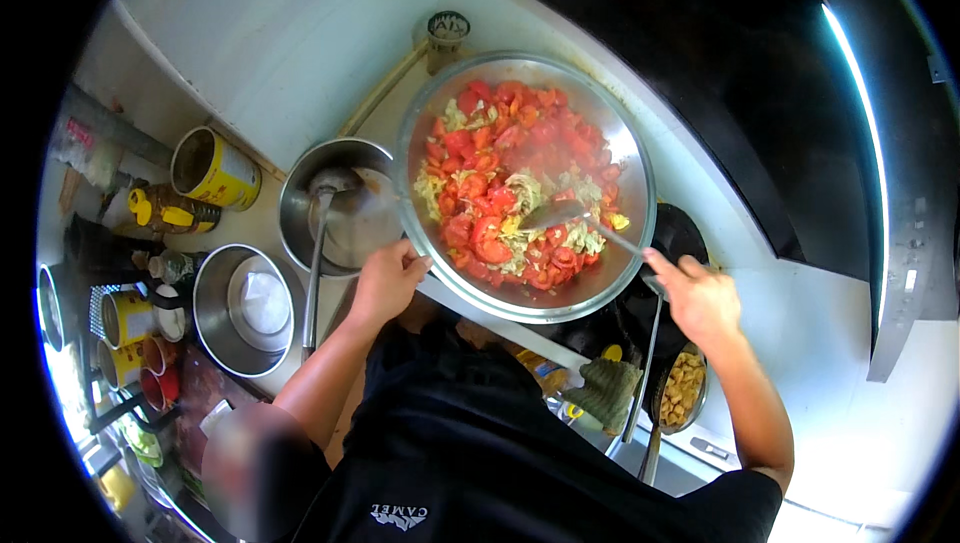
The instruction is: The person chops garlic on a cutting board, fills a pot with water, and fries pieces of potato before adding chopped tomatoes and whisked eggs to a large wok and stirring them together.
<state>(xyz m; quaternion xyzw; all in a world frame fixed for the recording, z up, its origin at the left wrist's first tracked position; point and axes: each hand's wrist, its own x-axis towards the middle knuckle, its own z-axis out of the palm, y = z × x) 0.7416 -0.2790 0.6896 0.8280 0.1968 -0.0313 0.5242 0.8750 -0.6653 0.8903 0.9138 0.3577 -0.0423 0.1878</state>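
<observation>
A large steel basin holds chopped tomatoes mixed with pale, leafy-looking pieces. My left hand grips the basin's near left rim, thumb over the edge. My right hand is closed round the handle of a metal ladle, whose bowl rests in the food. Left of the basin, a second ladle leans in a steel pot with some liquid in it. Haze hangs over the tomatoes.
Further left stand an empty-looking steel pot, a yellow tin and an oil bottle. A strainer of browned chunks, a folded cloth and a dark wok lie at the right. A black range hood overhangs the upper right.
</observation>
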